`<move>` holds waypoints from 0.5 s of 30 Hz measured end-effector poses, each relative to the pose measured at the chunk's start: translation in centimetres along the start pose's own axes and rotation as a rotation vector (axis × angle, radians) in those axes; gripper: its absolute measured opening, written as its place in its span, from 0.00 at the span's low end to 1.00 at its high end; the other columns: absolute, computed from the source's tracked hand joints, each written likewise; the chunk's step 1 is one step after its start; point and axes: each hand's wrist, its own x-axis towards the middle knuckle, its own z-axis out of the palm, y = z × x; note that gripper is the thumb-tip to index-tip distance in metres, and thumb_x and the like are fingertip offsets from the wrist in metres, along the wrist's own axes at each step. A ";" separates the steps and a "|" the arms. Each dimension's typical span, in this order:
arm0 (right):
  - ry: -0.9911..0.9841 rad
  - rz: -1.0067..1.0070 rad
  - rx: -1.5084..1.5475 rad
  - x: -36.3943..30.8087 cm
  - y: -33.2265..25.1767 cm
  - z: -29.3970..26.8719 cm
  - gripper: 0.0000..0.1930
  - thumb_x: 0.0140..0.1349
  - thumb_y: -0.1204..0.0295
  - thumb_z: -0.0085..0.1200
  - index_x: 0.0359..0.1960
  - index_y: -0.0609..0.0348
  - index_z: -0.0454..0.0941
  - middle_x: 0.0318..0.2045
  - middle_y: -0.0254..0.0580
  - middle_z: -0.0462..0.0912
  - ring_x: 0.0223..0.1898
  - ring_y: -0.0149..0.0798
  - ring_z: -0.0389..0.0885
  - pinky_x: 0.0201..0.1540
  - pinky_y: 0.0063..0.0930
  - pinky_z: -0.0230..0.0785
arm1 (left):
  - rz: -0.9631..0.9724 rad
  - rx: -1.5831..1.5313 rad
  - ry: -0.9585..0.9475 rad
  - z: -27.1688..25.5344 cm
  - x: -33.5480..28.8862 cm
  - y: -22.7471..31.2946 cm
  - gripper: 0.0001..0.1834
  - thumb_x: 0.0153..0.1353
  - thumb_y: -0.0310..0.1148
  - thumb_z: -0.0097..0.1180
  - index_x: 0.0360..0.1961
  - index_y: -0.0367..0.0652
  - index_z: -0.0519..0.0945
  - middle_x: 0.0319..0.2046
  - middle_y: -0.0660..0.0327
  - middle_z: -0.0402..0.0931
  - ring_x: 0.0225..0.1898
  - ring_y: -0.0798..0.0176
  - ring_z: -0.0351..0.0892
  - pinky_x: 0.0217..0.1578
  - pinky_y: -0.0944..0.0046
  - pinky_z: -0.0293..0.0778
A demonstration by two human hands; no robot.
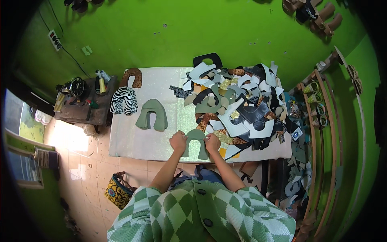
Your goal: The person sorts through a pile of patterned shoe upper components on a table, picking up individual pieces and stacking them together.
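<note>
A sage-green arch-shaped shoe-upper piece point(196, 134) is at the near edge of the table, its two legs toward me. My left hand point(177, 142) has its fingers closed on the left side of the arch. On the opposite side my right hand point(212, 143) pinches the right edge. Farther left lie a stack of similar green arch pieces point(152, 114), a zebra-print pile point(123, 101) and a brown leopard-print arch point(132, 77). Close beyond my right hand is a heap of cut offcuts point(238, 105) in black, white, green, gold and leopard print.
The pale worktable point(133, 143) stands against a green wall. At its left is a sewing machine point(76, 89) on a dark stand with thread spools point(102, 85). A patterned bag point(119, 190) sits on the tiled floor. To the right, a wooden rack point(322, 133) holds sandals point(312, 92).
</note>
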 end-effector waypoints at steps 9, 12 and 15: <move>-0.222 -0.141 0.426 0.8 0.9 0.3 0.11 0.55 0.69 0.65 0.33 0.63 0.80 0.23 0.36 0.81 0.25 0.29 0.78 0.30 0.25 0.70 | 0.146 -0.337 0.165 1.1 -0.7 -2.8 0.08 0.58 0.32 0.61 0.36 0.42 0.78 0.31 0.54 0.82 0.36 0.53 0.82 0.36 0.54 0.75; -0.361 -0.162 0.647 1.5 -0.9 -1.1 0.11 0.58 0.68 0.63 0.34 0.64 0.78 0.22 0.32 0.79 0.23 0.25 0.74 0.27 0.21 0.67 | 0.093 -0.493 0.186 -1.2 -1.3 -3.1 0.07 0.59 0.28 0.59 0.37 0.38 0.76 0.30 0.53 0.81 0.32 0.54 0.83 0.33 0.58 0.75; -0.528 -0.200 0.664 3.5 -3.4 -1.1 0.11 0.60 0.68 0.62 0.34 0.63 0.77 0.21 0.30 0.78 0.20 0.22 0.72 0.22 0.18 0.64 | 0.071 -0.686 0.258 -4.1 -1.3 -3.2 0.05 0.60 0.23 0.56 0.37 0.35 0.75 0.27 0.55 0.80 0.30 0.63 0.83 0.31 0.67 0.74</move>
